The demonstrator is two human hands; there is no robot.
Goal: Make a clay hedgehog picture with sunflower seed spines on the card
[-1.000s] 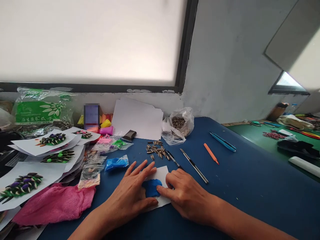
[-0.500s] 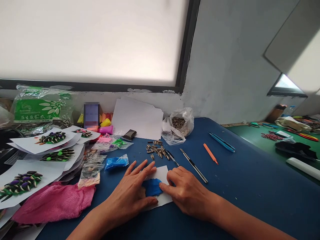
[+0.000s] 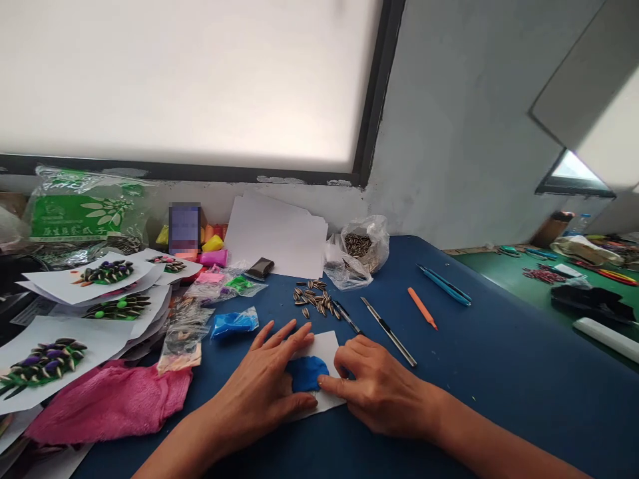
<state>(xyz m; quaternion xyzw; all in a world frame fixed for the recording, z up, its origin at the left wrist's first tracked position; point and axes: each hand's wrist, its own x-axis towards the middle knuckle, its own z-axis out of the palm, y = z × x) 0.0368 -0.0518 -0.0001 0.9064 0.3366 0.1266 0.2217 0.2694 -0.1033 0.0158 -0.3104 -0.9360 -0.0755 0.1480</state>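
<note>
A flattened patch of blue modelling clay [image 3: 307, 374] lies on a small sheet of white paper [image 3: 327, 342] in front of me. My left hand [image 3: 272, 376] rests over the sheet's left side, fingers stretched out and apart, the thumb at the lower edge of the clay. Curled up at the right, my right hand [image 3: 372, 382] touches the clay's right edge with one extended digit. Nothing shows between its folded fingers. Just beyond the sheet are loose striped sunflower seeds [image 3: 317, 296], a pen [image 3: 348, 317] and a craft knife [image 3: 388, 331].
An orange marker [image 3: 423, 309] and blue tweezers [image 3: 444, 285] lie at right. Bagged blue clay [image 3: 234, 322], a pink cloth [image 3: 112, 402] and seed-decorated cards [image 3: 44, 362] are at left. Farther back stand blank paper [image 3: 277, 236] and a bag of seeds [image 3: 358, 246].
The blue clay's right side now reaches a little farther right and looks smoother. The right hand's pressing digit has shifted slightly down along its edge. My left hand stays in place.
</note>
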